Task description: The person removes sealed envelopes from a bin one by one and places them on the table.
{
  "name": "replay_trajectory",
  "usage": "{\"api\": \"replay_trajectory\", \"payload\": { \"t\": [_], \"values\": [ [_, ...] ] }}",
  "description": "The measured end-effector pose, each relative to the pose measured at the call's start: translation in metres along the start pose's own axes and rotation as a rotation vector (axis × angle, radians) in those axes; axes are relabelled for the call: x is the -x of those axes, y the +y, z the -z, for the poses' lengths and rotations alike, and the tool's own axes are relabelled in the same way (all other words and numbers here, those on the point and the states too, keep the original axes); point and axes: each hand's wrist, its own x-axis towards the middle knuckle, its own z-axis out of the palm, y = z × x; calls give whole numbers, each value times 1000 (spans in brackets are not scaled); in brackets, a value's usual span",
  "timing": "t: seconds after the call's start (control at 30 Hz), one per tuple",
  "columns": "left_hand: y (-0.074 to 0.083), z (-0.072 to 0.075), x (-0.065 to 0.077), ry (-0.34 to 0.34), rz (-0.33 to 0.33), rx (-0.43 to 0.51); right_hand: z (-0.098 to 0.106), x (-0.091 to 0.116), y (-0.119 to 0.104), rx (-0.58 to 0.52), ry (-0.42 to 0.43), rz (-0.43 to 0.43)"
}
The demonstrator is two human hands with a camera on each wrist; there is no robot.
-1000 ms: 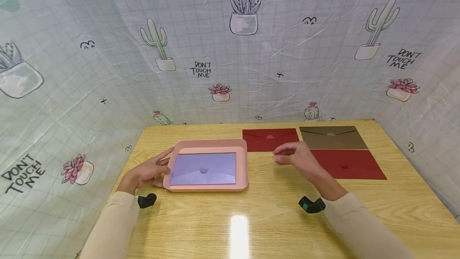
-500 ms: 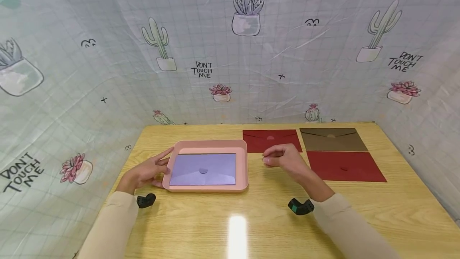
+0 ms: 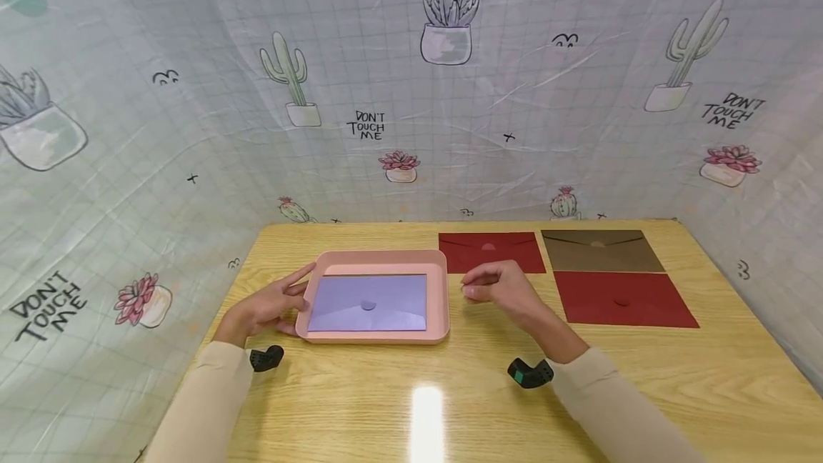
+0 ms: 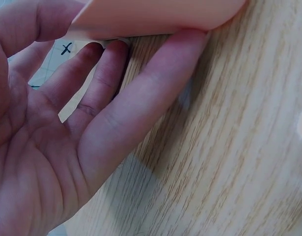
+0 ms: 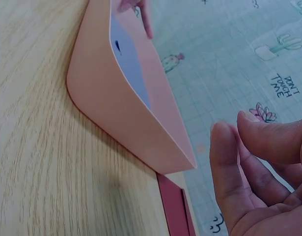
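A pink tray [image 3: 373, 257] stands on the table with a lavender envelope [image 3: 386, 299] lying flat in it. My left hand [image 3: 260, 311] holds the tray's left wall. In the left wrist view its thumb [image 4: 141, 103] touches the tray's outer side [image 4: 160, 14] low down, and another finger goes over the rim. My right hand [image 3: 504, 291] hovers just right of the tray, fingers loosely bent. The right wrist view shows its thumb [image 5: 273, 140] and fingertips close together with nothing between them.
A red envelope [image 3: 508, 257] lies behind my right hand. Right of it are a brown envelope [image 3: 604, 254] and, in front of that, another red envelope [image 3: 626, 295]. A patterned cloth [image 3: 489, 91] hangs behind and beside the wooden table [image 3: 347, 406].
My right hand has moved left, from beside the right-hand red envelope to near the tray's right side. My left hand keeps its hold on the tray.
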Motion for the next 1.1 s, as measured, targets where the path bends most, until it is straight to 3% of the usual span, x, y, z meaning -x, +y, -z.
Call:
{"api": "replay_trajectory", "payload": {
  "t": [0.33, 1.1],
  "values": [
    [-3, 2, -1, 1, -7, 2, -16, -9, 1, -19, -21, 17],
    [-3, 2, -1, 18, -2, -3, -45, -18, -5, -67, -49, -31]
  ]
}}
